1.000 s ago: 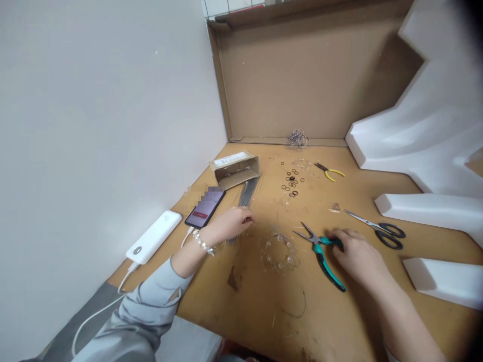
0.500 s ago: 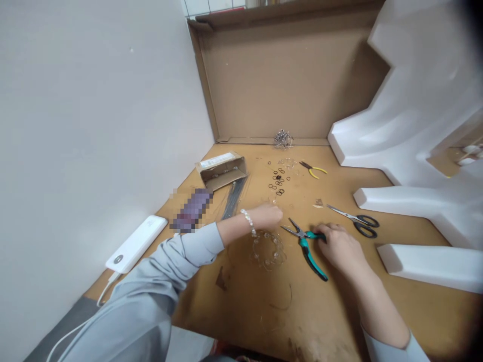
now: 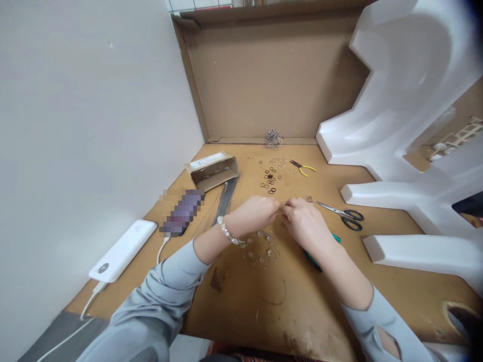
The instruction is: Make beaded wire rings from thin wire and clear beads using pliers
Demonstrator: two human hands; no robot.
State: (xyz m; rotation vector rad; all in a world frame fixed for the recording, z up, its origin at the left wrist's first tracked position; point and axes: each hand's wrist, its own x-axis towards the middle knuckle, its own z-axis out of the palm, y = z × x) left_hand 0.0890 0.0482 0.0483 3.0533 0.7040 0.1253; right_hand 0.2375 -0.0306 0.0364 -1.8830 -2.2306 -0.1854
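Note:
My left hand (image 3: pixel 260 211), wearing a beaded bracelet (image 3: pixel 227 232) at the wrist, is closed in a pinch. Close beside it, my right hand (image 3: pixel 305 220) also pinches, with the fingertips of both hands almost touching. A thin pale wire (image 3: pixel 278 214) shows faintly between them; its ends are hidden in the fingers. On the table just below lies a ring of looped wire with clear beads (image 3: pixel 261 251). Teal-and-black needle-nose pliers (image 3: pixel 314 260) lie under my right hand and forearm, with only parts of the handles showing.
Dark small rings (image 3: pixel 269 178), yellow-handled pliers (image 3: pixel 304 169) and black-handled scissors (image 3: pixel 346 216) lie beyond the hands. At left are an open cardboard box (image 3: pixel 215 176), straight wires (image 3: pixel 226 198), a phone (image 3: pixel 183 213) and a white power bank (image 3: pixel 123 251). White foam (image 3: pixel 407 254) borders the right.
My right hand has let go of the teal pliers and moved up and left to meet my left hand. The pliers stay on the table. The view has shifted slightly.

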